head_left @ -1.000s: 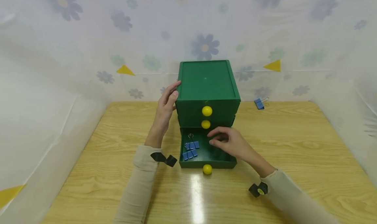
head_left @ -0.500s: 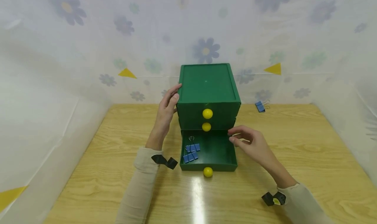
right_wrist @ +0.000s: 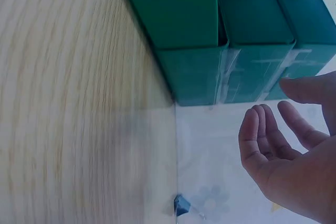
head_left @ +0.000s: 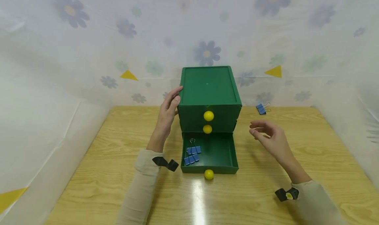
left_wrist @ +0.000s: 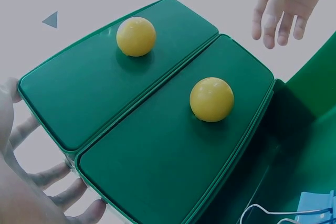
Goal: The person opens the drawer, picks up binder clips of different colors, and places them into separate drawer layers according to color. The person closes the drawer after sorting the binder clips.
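Note:
A green drawer cabinet (head_left: 209,87) with yellow ball knobs stands on the table, its bottom drawer (head_left: 219,169) pulled out. Inside that drawer, on the left, lie two blue binder clips, a rear one (head_left: 193,150) and a front one (head_left: 191,159). My left hand (head_left: 166,116) rests against the cabinet's left side, fingers fairly straight along it; the left wrist view shows the fingers (left_wrist: 68,195) beside the drawer fronts. Right of the cabinet, my right hand (head_left: 272,137) hovers above the table with loosely bent fingers and nothing in them.
Another blue binder clip (head_left: 261,109) lies at the table's back edge, right of the cabinet. Behind the wooden table (head_left: 118,179) hangs a pale flowered sheet (head_left: 154,40) with yellow triangles on it. Black cameras sit on both wrists.
My right hand has moved out of the open drawer, to the right, over the table. The left hand stays against the cabinet, and the clips lie as before.

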`<state>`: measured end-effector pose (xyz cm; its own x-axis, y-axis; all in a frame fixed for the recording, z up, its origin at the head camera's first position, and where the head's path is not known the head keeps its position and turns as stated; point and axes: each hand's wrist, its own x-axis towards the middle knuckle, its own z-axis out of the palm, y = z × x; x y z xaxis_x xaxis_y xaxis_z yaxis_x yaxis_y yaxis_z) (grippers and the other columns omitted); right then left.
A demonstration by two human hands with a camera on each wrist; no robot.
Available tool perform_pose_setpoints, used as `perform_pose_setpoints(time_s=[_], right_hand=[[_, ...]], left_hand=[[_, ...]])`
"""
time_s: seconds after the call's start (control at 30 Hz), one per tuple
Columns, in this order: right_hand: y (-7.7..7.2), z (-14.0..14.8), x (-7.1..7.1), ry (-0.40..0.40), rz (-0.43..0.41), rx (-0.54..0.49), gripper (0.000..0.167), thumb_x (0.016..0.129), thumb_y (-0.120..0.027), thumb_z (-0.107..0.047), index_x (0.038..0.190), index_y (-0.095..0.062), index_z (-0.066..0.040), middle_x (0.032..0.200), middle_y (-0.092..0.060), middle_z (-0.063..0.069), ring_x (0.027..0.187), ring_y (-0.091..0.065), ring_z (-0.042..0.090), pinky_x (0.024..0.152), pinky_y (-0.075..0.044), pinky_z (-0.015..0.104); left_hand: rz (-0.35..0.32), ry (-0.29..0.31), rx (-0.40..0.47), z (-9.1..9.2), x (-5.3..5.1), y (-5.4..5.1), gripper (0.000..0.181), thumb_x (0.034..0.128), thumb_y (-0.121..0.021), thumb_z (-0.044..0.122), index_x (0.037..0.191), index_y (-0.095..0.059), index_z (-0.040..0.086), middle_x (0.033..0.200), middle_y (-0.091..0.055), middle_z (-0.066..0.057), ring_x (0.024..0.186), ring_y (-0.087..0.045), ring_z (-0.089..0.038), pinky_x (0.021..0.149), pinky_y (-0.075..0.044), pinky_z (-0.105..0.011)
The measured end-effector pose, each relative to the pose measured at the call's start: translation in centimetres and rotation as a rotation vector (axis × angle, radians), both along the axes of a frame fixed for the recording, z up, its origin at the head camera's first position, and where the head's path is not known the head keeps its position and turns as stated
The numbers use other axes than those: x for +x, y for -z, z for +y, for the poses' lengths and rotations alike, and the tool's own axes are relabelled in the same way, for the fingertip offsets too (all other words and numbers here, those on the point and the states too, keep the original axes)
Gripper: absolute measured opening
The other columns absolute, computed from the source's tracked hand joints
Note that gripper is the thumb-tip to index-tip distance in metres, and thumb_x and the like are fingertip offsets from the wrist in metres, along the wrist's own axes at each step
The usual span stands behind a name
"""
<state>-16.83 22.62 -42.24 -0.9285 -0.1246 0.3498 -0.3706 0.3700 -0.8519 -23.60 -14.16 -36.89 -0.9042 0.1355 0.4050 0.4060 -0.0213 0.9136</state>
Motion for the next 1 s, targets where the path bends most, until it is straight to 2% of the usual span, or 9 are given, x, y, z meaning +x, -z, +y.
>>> perform_pose_setpoints(time_s=[0.33, 0.43, 0.57, 0.8, 1.0], right_hand=[[0.8, 2.9, -2.1, 0.105, 0.012, 0.048, 0.036, 0.101, -0.067, -0.016, 0.133, -0.062, -0.001, 0.126, -0.064, 0.013, 0.103, -0.063, 0.002, 0.080, -0.052, 0.012], [1.0, 3.7, -2.7, 0.141, 0.010, 0.062, 0.039, 0.100, -0.069, -0.018, 0.134, -0.062, 0.000, 0.119, -0.066, 0.001, 0.101, -0.062, 0.002, 0.079, -0.051, 0.011], [1.1, 4.6, -3.5, 0.183, -0.001, 0.088, 0.044, 0.100, -0.070, -0.021, 0.137, -0.060, 0.001, 0.114, -0.065, -0.009, 0.099, -0.061, 0.002, 0.078, -0.050, 0.010], [1.6, 5.9, -5.3, 0.243, -0.078, 0.143, 0.054, 0.100, -0.069, -0.030, 0.142, -0.056, 0.001, 0.129, -0.061, 0.023, 0.099, -0.054, -0.006, 0.074, -0.048, 0.009], [2.5, 6.5, -7.1, 0.258, -0.121, 0.154, 0.058, 0.101, -0.067, -0.032, 0.144, -0.053, 0.004, 0.131, -0.058, 0.028, 0.097, -0.052, -0.005, 0.071, -0.047, 0.008]], left_hand=[[-0.006, 0.001, 0.003, 0.0, -0.1, 0.1, 0.046, 0.1085, -0.047, 0.040, 0.153, -0.050, 0.027, 0.158, -0.041, 0.004, 0.143, -0.040, -0.017, 0.107, -0.040, -0.062], [-0.003, 0.002, 0.004, 0.0, -0.1, 0.2, 0.047, 0.1081, -0.048, 0.041, 0.153, -0.050, 0.028, 0.158, -0.041, 0.004, 0.143, -0.040, -0.016, 0.107, -0.040, -0.062], [0.000, 0.004, 0.005, -0.1, -0.1, 0.1, 0.046, 0.1083, -0.047, 0.040, 0.153, -0.051, 0.027, 0.157, -0.041, 0.004, 0.143, -0.040, -0.017, 0.107, -0.041, -0.061], [0.006, 0.010, 0.010, -0.1, -0.2, 0.1, 0.046, 0.1089, -0.047, 0.038, 0.153, -0.050, 0.027, 0.158, -0.041, 0.003, 0.143, -0.040, -0.019, 0.106, -0.039, -0.065], [0.016, 0.016, 0.009, -0.1, -0.1, 0.2, 0.046, 0.1088, -0.046, 0.038, 0.154, -0.050, 0.026, 0.158, -0.041, 0.004, 0.142, -0.042, -0.018, 0.104, -0.042, -0.062]])
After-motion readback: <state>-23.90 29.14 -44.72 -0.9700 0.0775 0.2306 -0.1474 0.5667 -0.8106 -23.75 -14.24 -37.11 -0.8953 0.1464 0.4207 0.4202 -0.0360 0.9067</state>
